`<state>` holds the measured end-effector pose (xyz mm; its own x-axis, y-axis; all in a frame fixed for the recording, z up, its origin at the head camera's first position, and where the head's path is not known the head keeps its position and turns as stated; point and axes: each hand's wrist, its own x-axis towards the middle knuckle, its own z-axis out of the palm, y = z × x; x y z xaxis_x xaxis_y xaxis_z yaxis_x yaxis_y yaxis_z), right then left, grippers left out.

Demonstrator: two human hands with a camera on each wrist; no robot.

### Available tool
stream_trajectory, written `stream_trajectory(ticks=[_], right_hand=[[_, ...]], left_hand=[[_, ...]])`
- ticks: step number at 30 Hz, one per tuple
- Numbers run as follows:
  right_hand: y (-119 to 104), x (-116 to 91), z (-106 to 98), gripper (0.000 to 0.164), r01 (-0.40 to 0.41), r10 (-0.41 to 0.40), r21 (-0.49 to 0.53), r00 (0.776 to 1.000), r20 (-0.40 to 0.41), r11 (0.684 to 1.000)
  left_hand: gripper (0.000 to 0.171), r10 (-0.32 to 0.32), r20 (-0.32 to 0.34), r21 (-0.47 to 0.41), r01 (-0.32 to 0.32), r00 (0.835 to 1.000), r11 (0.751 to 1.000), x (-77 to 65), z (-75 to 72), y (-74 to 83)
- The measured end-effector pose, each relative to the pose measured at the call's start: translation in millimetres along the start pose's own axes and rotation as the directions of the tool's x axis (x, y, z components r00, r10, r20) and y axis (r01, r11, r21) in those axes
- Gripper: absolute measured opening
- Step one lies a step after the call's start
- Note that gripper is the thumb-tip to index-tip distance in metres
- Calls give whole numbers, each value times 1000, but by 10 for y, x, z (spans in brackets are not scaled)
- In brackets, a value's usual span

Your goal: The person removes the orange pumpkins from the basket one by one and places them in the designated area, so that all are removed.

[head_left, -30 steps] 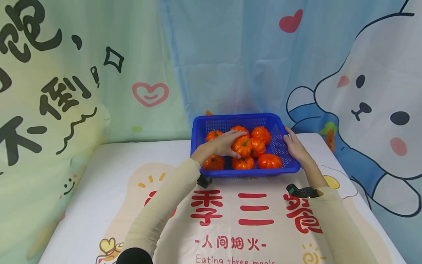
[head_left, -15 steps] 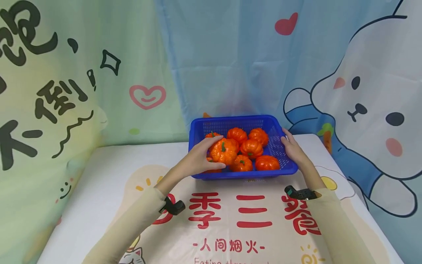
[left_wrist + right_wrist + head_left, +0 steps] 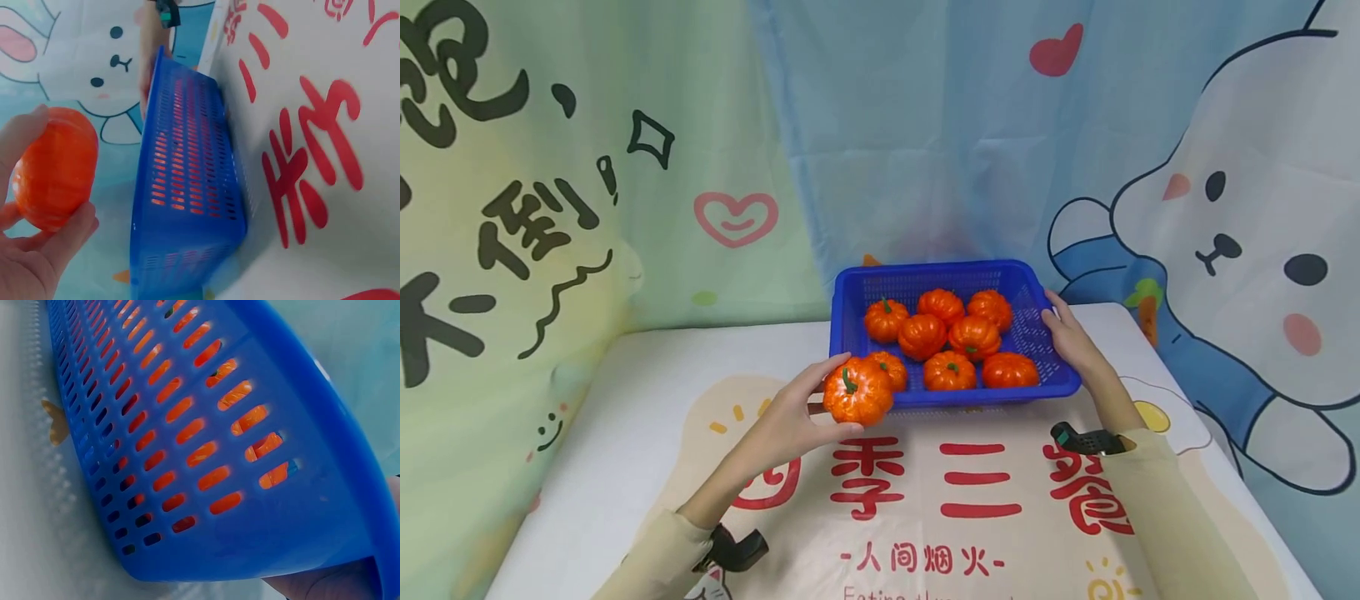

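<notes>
My left hand [image 3: 793,421] holds a small orange pumpkin [image 3: 857,392] with a green stem, fingers on its far side and thumb on its near side. It is in front of the left front corner of a blue plastic basket [image 3: 880,402]. The left wrist view shows the same pumpkin [image 3: 57,169] between thumb and fingers, apart from the basket. Several more pumpkins [image 3: 951,371] lie inside the basket. My right hand [image 3: 1071,337] grips the basket's right rim; in the right wrist view the basket wall [image 3: 206,550] hides much of that hand.
The basket stands at the back of a table [image 3: 685,358] whose white cover bears red lettering and drawings. Right behind it hangs a printed curtain [image 3: 910,192] with a large white cartoon animal at the right.
My left hand has lifted the pumpkin out of the basket and carried it left and toward me, past the front rim. The right hand keeps its place on the basket.
</notes>
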<state>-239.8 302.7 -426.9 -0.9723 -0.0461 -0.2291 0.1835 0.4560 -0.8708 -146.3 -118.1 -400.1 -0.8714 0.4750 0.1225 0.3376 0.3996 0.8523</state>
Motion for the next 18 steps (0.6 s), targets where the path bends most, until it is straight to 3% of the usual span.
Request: stream_trajectory(ticks=[6, 13, 18], right_hand=[[-44, -54, 6, 57, 2, -2, 2, 1000, 6, 1000], [278, 198, -43, 59, 10, -10, -23, 1000, -5, 1000], [334, 219, -39, 60, 6, -6, -34, 1000, -11, 999]], left_hand=[[85, 17, -27, -9, -17, 1000, 1000, -149, 33, -43], [86, -22, -39, -19, 21, 999, 1000, -224, 41, -52], [85, -31, -49, -50, 29, 998, 998, -252, 39, -82]])
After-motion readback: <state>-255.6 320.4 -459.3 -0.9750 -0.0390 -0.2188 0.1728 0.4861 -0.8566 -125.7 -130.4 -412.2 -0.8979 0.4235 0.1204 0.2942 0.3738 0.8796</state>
